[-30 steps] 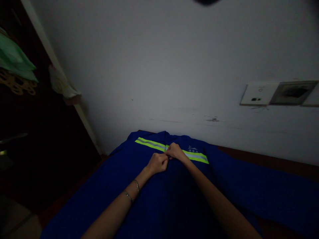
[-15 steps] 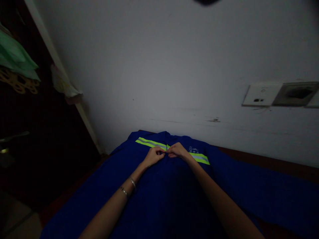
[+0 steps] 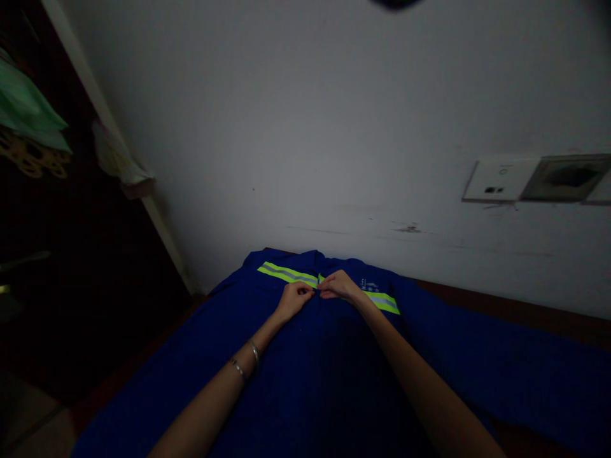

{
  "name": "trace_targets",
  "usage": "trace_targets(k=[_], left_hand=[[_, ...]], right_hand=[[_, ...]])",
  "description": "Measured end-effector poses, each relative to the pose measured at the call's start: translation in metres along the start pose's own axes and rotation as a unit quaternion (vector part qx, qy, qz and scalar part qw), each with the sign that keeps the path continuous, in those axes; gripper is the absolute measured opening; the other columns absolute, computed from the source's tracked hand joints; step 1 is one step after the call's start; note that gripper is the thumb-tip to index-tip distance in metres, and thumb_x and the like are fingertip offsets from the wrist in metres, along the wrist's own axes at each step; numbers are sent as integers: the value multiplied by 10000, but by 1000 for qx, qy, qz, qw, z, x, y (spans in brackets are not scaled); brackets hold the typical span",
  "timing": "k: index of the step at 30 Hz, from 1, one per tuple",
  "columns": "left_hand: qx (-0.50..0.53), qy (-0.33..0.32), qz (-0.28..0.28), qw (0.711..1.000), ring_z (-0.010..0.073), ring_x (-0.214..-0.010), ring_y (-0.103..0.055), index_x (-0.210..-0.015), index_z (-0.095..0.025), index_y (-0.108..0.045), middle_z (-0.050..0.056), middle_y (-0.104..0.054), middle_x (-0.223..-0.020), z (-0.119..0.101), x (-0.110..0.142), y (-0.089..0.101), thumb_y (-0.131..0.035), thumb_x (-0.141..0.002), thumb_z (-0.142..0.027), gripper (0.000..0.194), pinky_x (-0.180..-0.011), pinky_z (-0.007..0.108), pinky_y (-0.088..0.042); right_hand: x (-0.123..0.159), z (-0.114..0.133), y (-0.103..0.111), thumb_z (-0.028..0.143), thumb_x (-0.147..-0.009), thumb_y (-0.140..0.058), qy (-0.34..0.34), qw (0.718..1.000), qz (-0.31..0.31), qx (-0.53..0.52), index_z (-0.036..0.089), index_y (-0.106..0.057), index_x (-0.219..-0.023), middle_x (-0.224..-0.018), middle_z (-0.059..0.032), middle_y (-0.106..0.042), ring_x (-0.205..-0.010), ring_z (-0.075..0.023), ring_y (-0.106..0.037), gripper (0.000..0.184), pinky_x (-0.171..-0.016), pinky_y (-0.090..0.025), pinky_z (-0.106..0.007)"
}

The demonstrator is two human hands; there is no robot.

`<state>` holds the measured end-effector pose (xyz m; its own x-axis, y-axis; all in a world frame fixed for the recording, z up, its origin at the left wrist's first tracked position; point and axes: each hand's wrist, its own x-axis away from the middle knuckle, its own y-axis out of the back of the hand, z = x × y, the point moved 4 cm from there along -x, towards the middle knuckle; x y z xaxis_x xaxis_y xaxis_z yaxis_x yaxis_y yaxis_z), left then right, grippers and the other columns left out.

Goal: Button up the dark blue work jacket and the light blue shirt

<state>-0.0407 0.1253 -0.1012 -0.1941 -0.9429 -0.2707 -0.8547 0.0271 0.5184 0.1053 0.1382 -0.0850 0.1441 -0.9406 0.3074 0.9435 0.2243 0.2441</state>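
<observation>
Evidently close work at front seam of blue jacket [image 3: 267, 343], spread flat below wall [image 3: 305, 127]. Left hand [image 3: 296, 300] narrow, thumb and forefinger curled near seam; right hand [image 3: 338, 286] also narrow, fingertips at seam by reflective stripe [image 3: 286, 273]. Cannot tell whether cloth sits between fingertips; light dim. Best, likely: small pinches, stripe halves level, cloth flat, no tugging.

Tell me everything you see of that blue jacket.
The blue jacket looks like cloth and lies spread out, front up, its collar end toward the wall. A yellow-green and grey striped band crosses its chest, with small pale markings beside it. One sleeve extends rightward. The left hand and right hand touch its front near the band.
</observation>
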Motion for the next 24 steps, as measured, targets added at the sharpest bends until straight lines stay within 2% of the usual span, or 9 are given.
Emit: trace_targets(k=[5,8,12,15,18,21,24], left_hand=[[94,106,15,990,66,-438,-420,-738,-111,-671,-15,-545,-512,9,-2,3,-611,-681,-281,190,-440,177,-307],[127,164,46,977,43,-362,-359,-770,-106,-659,-46,-474,-442,13,-1,4,-607,-682,-302,221,-372,164,-259],[167,171,54,970,29,-384,-397,-753,-95,-631,-2,-571,-604,10,-5,14,-572,-702,-285,206,-339,147,-275],[150,160,20,975,28,-402,-425,-789,-92,-620,23,-604,-711,7,-12,35,-540,-717,-240,183,-326,142,-289],[100,155,-18,983,30,-390,-426,-799,-91,-617,18,-596,-683,10,-15,67,-510,-737,-212,173,-321,139,-289],[48,179,-49,982,25,-356,-402,-737,-90,-604,6,-577,-607,26,-10,99,-517,-746,-221,157,-314,138,-270],[30,236,-70,969,30,-337,-408,-694,-93,-575,3,-572,-563,48,1,120,-516,-757,-220,154,-314,145,-270]], right_hand=[[3,2,2,121,-682,-617,-20,999,26,11,120,-583,-569,-467,5,-585,-490,-105,-592,117,-508,-514,-179],[6,3,4,126,-688,-617,-24,999,39,28,107,-584,-607,-488,-9,-592,-473,-104,-585,90,-485,-515,-194],[9,5,7,178,-700,-624,-19,996,46,69,98,-586,-623,-520,-22,-593,-463,-97,-574,117,-438,-500,-187],[11,10,9,261,-718,-616,9,994,23,107,101,-576,-596,-542,-38,-600,-455,-90,-564,205,-416,-482,-171],[16,22,10,270,-720,-595,68,982,-24,174,107,-575,-566,-533,-42,-601,-424,-87,-546,225,-390,-453,-159],[21,38,3,221,-709,-574,120,967,-41,220,110,-592,-577,-517,-26,-597,-405,-84,-536,174,-382,-434,-152],[19,50,-17,186,-707,-560,131,968,-10,215,110,-597,-624,-531,-18,-604,-407,-73,-538,119,-379,-422,-133]])
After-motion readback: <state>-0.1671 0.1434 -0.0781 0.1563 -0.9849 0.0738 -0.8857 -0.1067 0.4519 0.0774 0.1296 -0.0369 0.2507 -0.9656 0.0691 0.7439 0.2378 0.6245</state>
